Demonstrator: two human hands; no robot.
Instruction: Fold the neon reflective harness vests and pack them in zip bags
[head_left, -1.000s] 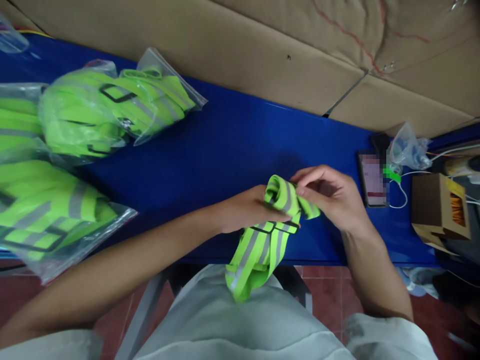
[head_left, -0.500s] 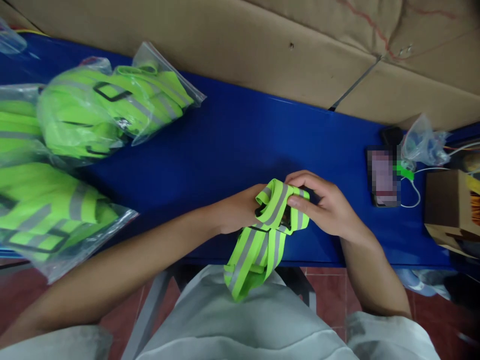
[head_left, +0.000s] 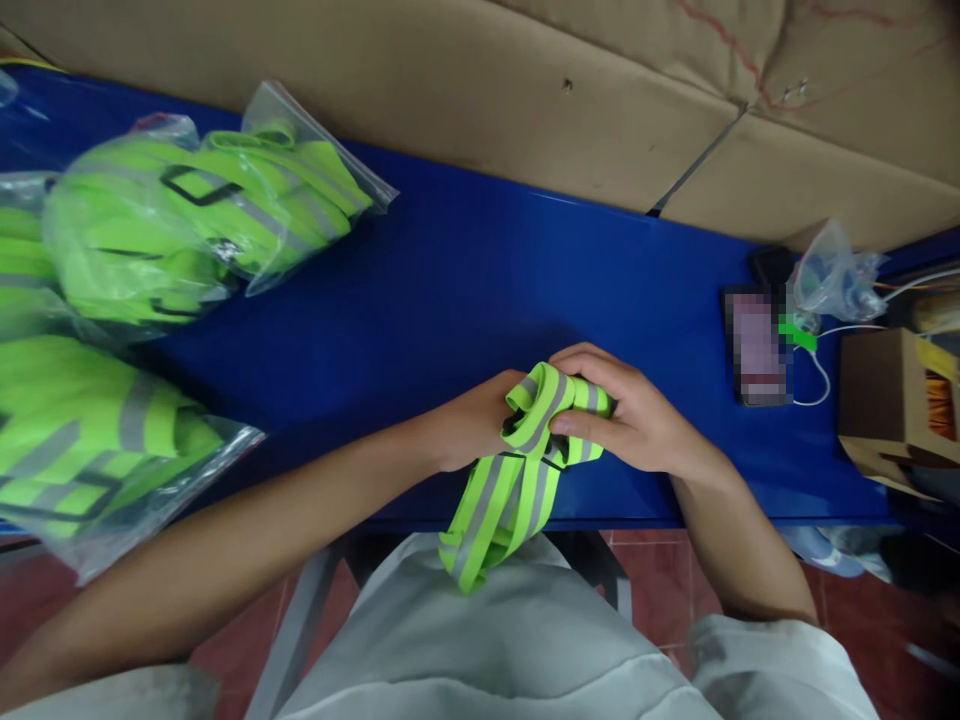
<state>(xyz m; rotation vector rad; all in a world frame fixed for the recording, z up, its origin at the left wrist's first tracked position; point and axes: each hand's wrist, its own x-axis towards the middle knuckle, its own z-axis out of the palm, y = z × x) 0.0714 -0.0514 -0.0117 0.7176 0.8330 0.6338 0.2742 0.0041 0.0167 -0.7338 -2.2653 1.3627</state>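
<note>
A neon-yellow reflective strap (head_left: 495, 500) with grey stripes and black fittings hangs in loops from both hands, over the front edge of the blue table (head_left: 480, 270). My left hand (head_left: 480, 425) is closed on the strap's upper folds; its fingertips are hidden behind the webbing. My right hand (head_left: 622, 415) pinches the bunched strap from the right, thumb in front and fingers behind. The lower loop dangles in front of the lap.
Clear plastic bags of neon straps (head_left: 135, 230) lie on the left, another bag (head_left: 97, 440) nearer. A phone (head_left: 757, 345), a white cable (head_left: 825, 375), a crumpled clear bag (head_left: 836, 275) and a cardboard box (head_left: 874, 390) are at right. Brown cardboard (head_left: 420, 90) lines the back.
My right hand has moved slightly left and closed further around the bunched strap, squeezing its right loop narrower. My left hand keeps its hold. The whole view has shifted a little.
</note>
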